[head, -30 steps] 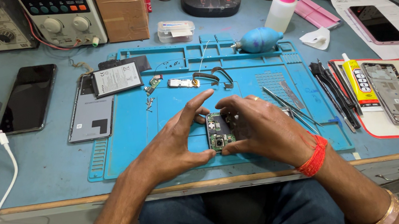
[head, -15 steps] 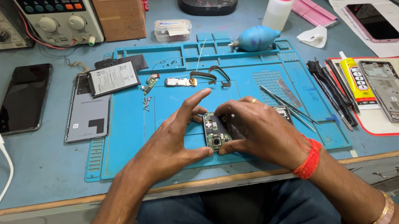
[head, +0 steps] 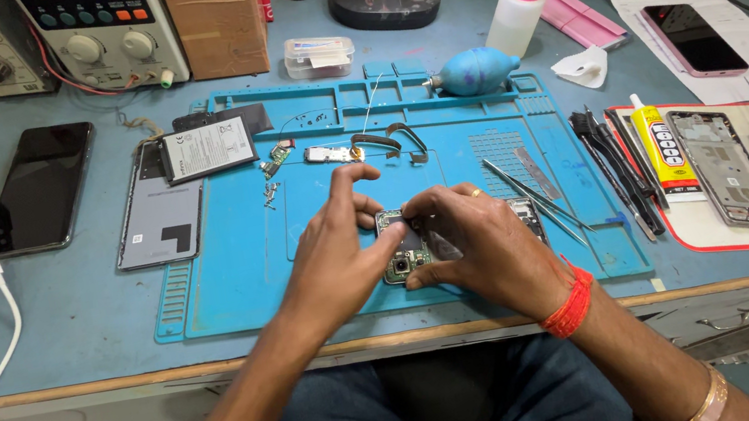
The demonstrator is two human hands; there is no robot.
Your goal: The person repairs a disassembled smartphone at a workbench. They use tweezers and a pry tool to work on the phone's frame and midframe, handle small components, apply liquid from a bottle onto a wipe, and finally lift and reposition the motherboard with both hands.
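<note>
Both hands, left hand [head: 333, 253] and right hand [head: 481, 243], are closing their grip on a small circuit board [head: 402, 255] lying on the blue mat [head: 235, 285]; pressing too hard risks cracking it or scattering nearby screws [head: 271, 194]. Since earlier, the fingers are barely shifting.

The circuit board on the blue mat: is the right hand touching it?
Touching. The head view shows the right hand with its fingertips pressed on the circuit board, no gap visible; the left hand grips its other edge.
</note>
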